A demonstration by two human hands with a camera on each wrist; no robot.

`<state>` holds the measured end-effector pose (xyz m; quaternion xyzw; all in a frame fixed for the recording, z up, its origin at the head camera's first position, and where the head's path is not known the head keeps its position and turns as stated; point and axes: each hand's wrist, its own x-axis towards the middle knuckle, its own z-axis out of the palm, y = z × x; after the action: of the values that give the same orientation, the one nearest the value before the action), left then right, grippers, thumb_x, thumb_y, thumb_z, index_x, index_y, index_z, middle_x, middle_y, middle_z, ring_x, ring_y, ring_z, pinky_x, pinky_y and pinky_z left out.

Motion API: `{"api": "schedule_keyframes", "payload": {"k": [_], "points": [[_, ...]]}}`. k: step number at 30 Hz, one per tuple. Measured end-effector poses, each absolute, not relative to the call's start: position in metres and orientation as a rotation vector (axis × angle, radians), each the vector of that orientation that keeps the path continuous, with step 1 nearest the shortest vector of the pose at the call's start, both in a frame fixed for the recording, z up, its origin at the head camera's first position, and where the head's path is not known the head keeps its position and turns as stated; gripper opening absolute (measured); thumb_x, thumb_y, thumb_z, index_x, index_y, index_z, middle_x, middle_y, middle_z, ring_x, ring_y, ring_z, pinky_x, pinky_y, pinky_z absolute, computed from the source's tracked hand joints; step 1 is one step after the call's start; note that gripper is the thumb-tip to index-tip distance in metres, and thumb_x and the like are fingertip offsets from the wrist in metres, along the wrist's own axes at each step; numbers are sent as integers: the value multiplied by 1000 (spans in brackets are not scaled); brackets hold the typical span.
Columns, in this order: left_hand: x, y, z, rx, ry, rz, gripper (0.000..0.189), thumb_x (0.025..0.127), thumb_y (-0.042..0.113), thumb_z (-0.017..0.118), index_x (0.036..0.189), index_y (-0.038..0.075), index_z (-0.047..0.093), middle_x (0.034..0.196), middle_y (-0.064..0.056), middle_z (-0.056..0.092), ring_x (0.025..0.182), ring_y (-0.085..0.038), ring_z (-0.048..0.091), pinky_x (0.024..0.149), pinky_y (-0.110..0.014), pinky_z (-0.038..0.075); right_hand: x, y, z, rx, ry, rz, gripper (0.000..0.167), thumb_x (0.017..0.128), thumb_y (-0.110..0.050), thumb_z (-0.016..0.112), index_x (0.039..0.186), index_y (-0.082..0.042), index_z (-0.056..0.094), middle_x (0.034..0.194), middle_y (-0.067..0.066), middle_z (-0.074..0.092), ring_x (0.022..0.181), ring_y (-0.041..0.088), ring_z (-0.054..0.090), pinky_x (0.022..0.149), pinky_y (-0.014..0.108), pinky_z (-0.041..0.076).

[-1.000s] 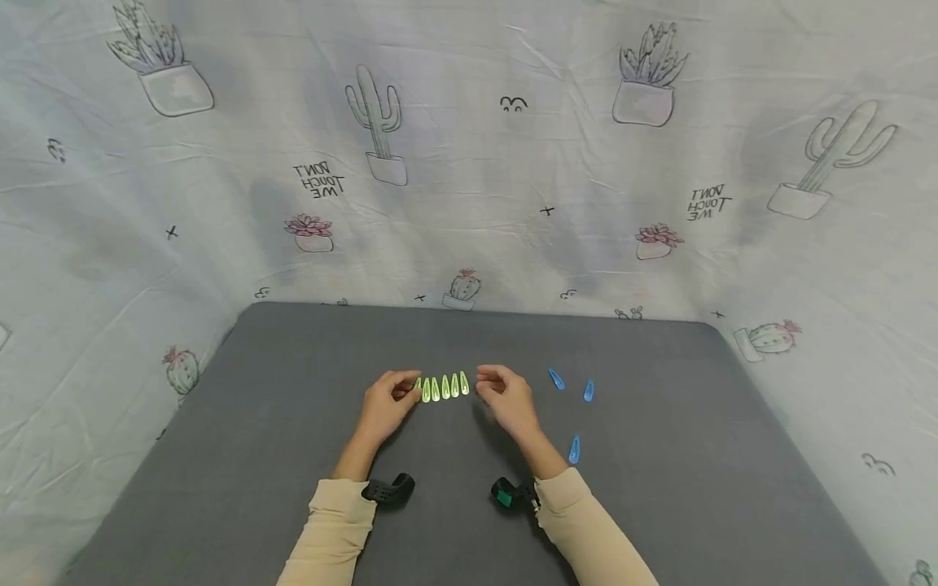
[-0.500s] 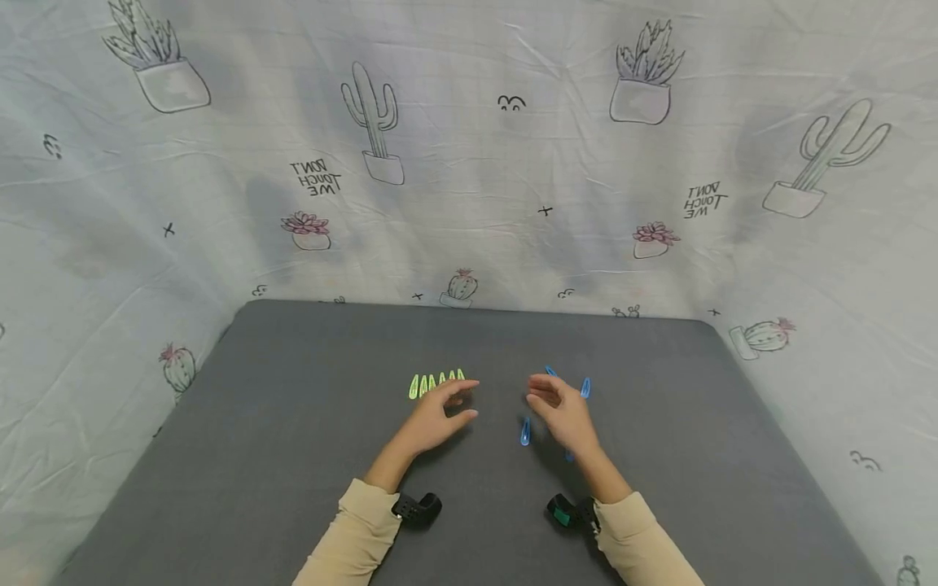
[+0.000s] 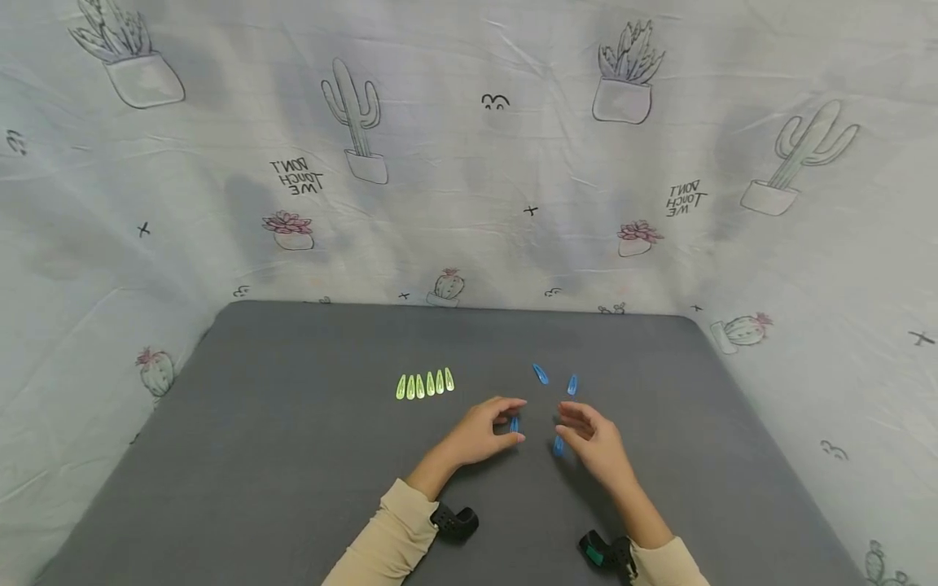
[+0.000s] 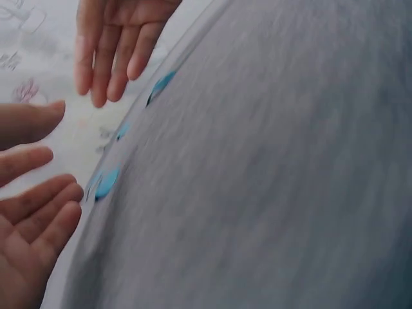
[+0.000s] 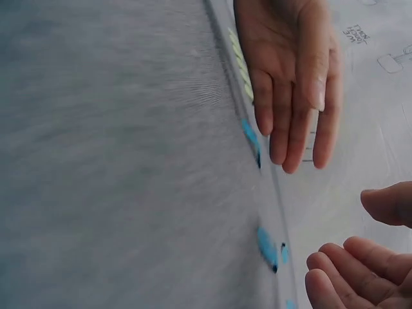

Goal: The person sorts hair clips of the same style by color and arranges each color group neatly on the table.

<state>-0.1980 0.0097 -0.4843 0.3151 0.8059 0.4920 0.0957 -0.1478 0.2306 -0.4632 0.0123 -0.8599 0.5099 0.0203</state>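
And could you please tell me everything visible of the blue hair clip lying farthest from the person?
The blue snap hair clip is a slim teardrop, perhaps painted metal. It lies slantwise on the grey table, narrower end pointing away and leftward, left of a second blue clip. Only the table touches it; whether it is snapped shut cannot be told.

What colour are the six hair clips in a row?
The hair clips are yellow-green, clearest in the head view.
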Motion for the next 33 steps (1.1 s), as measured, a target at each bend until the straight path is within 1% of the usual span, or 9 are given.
{"api": "schedule_keyframes", "payload": {"k": [5, 9, 11, 14, 19, 22, 28, 33], "points": [[-192, 18, -484, 859, 2518, 1390, 50, 86, 18, 70, 132, 4, 54, 119, -10, 55, 103, -22, 58, 89, -30, 48, -137, 233, -467, -54, -2676, 1546, 38, 87, -8, 68, 122, 3, 59, 117, 19, 64, 105, 31, 63, 87, 33, 51], [-191, 20, -485, 836, 2597, 1362, 49, 84, 16, 73, 128, 1, 56, 106, -9, 55, 90, -18, 55, 80, -26, 47, -133, 231, -469, -138, -2722, 1446, 34, 85, -9, 69, 117, 2, 63, 109, 15, 67, 96, 26, 66, 76, 24, 52], [-190, 21, -485, 828, 2619, 1354, 48, 82, 15, 74, 125, 0, 56, 100, -8, 54, 84, -16, 53, 76, -24, 46, -133, 230, -470, -176, -2755, 1385, 32, 84, -10, 70, 114, 1, 64, 105, 13, 69, 92, 23, 66, 71, 22, 51], [-191, 21, -486, 795, 2641, 1344, 46, 82, 13, 74, 122, -2, 57, 93, -6, 54, 77, -13, 49, 72, -23, 43, -133, 228, -471, -216, -2795, 1304, 29, 83, -12, 72, 109, 0, 66, 98, 10, 70, 86, 20, 66, 66, 22, 50], [-195, 22, -488, 725, 2698, 1330, 40, 80, 12, 75, 115, -2, 61, 84, -3, 55, 73, -10, 50, 70, -25, 44, -137, 223, -471, -239, -2828, 1202, 27, 81, -13, 74, 104, 0, 68, 88, 6, 69, 77, 15, 64, 66, 24, 48], [-197, 24, -489, 700, 2735, 1290, 37, 79, 13, 77, 111, 0, 64, 81, -1, 56, 71, -8, 51, 69, -24, 45, -139, 220, -471, -227, -2843, 1137, 26, 80, -13, 75, 100, 2, 68, 83, 5, 67, 73, 13, 61, 65, 26, 48], [-198, 28, -487, 692, 2802, 1181, 30, 76, 15, 79, 102, 2, 69, 74, 1, 55, 67, -8, 48, 67, -25, 42, -141, 215, -472, -209, -2859, 1053, 23, 79, -9, 74, 97, 2, 68, 79, 4, 65, 70, 13, 60, 63, 30, 48], [-198, 30, -484, 674, 2878, 1129, 24, 76, 14, 78, 96, 3, 72, 67, 4, 59, 61, -6, 51, 63, -24, 44, -143, 214, -473, -211, -2853, 1050, 24, 77, -8, 74, 98, 1, 70, 77, 1, 65, 70, 12, 60, 63, 30, 48]]}}
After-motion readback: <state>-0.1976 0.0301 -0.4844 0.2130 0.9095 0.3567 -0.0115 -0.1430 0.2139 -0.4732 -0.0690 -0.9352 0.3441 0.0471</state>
